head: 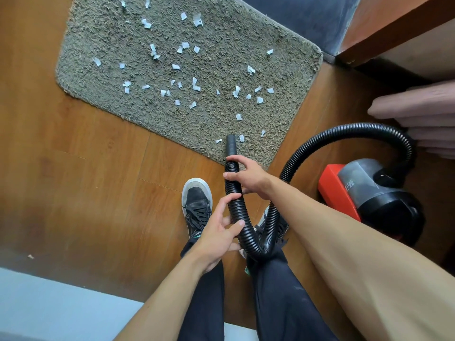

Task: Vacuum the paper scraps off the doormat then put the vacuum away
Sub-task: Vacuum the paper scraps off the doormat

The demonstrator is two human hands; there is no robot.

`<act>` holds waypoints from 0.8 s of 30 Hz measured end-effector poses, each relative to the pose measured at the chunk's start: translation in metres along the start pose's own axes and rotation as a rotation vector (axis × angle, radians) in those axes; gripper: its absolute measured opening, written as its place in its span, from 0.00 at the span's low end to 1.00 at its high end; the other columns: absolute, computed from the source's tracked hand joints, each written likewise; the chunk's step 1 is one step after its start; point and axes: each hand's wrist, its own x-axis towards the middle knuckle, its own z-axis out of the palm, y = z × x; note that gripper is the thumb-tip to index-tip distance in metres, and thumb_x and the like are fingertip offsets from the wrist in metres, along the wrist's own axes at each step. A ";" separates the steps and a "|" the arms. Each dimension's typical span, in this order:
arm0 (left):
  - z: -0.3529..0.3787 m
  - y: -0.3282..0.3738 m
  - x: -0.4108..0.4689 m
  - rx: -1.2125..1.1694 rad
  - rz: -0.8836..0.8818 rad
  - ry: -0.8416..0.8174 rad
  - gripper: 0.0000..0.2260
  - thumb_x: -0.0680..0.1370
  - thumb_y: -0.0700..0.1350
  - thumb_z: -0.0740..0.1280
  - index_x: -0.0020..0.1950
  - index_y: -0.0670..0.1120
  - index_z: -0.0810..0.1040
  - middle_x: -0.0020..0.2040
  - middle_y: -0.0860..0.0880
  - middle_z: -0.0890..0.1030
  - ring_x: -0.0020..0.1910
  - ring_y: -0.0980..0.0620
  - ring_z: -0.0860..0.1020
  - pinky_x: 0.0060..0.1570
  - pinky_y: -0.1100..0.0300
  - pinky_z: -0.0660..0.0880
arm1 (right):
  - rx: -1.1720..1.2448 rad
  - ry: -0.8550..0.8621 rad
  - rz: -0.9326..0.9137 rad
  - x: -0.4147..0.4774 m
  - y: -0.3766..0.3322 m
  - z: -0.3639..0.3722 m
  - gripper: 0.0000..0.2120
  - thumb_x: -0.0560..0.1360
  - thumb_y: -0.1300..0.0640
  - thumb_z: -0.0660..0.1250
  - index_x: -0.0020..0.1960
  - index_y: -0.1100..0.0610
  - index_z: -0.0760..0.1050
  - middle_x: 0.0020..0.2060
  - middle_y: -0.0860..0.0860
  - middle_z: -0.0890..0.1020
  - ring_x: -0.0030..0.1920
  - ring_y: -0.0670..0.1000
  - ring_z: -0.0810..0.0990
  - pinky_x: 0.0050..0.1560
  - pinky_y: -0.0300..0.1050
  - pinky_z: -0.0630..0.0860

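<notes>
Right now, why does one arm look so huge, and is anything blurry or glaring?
Head view: the wide-angle lens swells the right forearm near the frame's edge; the light is soft and even, shadows faint, no harsh glare on the wooden floor; the paper scraps on the doormat look sharp, while the folded pinkish fabric at the right edge looks smeared.

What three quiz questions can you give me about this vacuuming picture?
1. True or false: many paper scraps lie on the doormat.
2. Which hand grips the hose nearer its nozzle? A) left hand B) right hand
3. Fill in: the vacuum body stands on the person's ____ side.
Key: 1 true; 2 B; 3 right.
</notes>
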 end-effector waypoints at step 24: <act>0.018 0.007 0.008 0.077 -0.052 -0.056 0.23 0.82 0.34 0.61 0.67 0.61 0.69 0.48 0.44 0.82 0.46 0.48 0.84 0.50 0.38 0.80 | 0.044 0.051 0.001 -0.011 0.012 -0.028 0.24 0.77 0.63 0.69 0.69 0.48 0.70 0.57 0.57 0.80 0.43 0.50 0.83 0.32 0.42 0.80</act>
